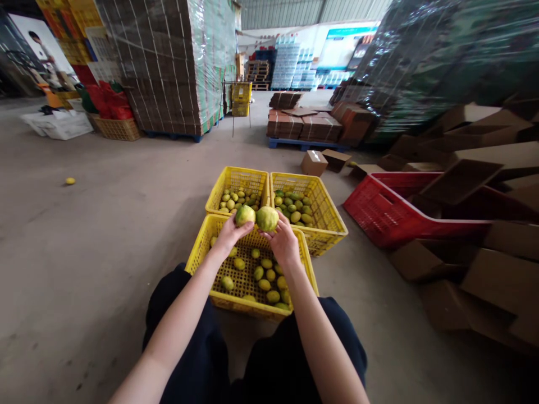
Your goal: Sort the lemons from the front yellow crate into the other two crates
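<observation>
My left hand (229, 234) is closed on a yellow-green lemon (245, 215). Beside it, my right hand (284, 241) grips a second, greener lemon (267, 219). Both fruits are held up side by side, nearly touching, above the near yellow crate (196, 247). Several loose lemons (264, 284) lie on that crate's perforated floor, more of them on the right side. Two more yellow crates stand just behind: the far left crate (217, 188) and the far right crate (326, 216), each with several lemons in it. My forearms hide parts of the near crate.
A red crate (374, 216) stands at the right among open cardboard boxes (497, 280). One lemon (70, 180) lies on the floor at left. Farther back are wrapped pallet stacks (164, 67), flattened cartons on a blue pallet (290, 143), and a person (42, 50) at far left.
</observation>
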The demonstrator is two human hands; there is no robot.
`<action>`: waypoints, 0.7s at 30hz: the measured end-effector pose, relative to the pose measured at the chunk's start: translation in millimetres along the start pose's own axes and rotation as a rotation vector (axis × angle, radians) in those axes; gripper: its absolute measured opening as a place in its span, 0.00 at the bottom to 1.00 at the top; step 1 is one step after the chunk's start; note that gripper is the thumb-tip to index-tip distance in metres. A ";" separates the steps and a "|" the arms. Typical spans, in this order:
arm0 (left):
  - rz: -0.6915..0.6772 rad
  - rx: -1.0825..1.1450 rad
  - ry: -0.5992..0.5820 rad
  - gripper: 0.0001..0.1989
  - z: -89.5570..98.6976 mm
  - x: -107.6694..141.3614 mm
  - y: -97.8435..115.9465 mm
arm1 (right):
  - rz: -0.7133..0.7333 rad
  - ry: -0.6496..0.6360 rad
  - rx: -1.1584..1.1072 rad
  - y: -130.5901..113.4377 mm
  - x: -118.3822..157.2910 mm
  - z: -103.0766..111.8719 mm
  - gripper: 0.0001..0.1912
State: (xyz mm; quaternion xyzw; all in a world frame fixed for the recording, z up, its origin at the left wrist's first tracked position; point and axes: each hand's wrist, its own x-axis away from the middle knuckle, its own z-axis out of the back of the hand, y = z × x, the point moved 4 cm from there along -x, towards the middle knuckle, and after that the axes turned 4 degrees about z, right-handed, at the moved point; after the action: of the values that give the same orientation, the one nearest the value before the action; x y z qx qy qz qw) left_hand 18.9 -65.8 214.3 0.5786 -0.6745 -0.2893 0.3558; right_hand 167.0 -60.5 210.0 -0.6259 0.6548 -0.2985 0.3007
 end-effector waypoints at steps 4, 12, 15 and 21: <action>-0.060 -0.040 0.067 0.28 4.9 -2.3 -2.1 | 0.021 0.001 0.023 0.5 2.3 -2.2 0.19; -0.032 -0.109 0.014 0.25 9.3 -3.2 0.6 | 0.089 0.009 0.109 6.9 3.3 -4.4 0.20; 0.006 -0.014 0.014 0.24 8.8 -3.0 1.6 | 0.068 0.016 0.109 8.6 1.7 -0.7 0.19; 0.008 0.029 0.081 0.15 12.6 -4.1 4.9 | 0.077 0.056 0.074 8.8 -0.4 3.6 0.17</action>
State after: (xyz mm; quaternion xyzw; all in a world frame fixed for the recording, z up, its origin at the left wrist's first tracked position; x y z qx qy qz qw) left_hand 6.2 -61.2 210.3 0.5922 -0.6660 -0.2544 0.3754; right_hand 164.1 -59.8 200.9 -0.5799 0.6752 -0.3279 0.3166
